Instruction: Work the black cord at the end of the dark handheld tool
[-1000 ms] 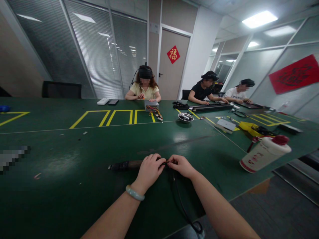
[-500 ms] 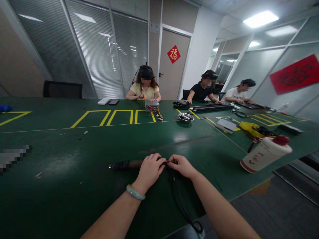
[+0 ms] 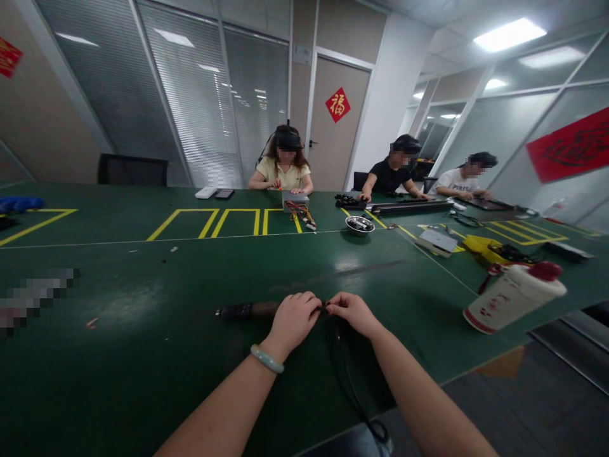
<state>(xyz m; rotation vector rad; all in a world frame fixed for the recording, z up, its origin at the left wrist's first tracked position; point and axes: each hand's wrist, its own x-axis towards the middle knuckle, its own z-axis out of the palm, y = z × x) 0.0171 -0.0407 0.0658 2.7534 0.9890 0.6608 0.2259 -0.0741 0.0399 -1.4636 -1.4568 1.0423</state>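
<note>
A dark, slim electric screwdriver [image 3: 262, 310] lies on the green table, its metal tip pointing left. My left hand [image 3: 295, 319] is closed around its rear part, palm down, and covers much of it. My right hand [image 3: 353, 312] pinches at the tool's right end, fingertips close to the left hand's. What sits between those fingertips is too small and dark to make out. Below the right hand a black cable [image 3: 351, 381] runs down to the table's near edge and curls there. Whether it joins the tool is hidden.
A white bottle with a red lid [image 3: 516, 298] stands right on the green table [image 3: 157, 355]. Further back are a metal bowl [image 3: 360, 225], a grey box with wires [image 3: 295, 202], a white box [image 3: 436, 242] and a yellow item [image 3: 480, 247]. Several people work across the table.
The view has turned slightly left, so everything sits a little further right. Both hands keep nearly the same hold at the screwdriver's end.
</note>
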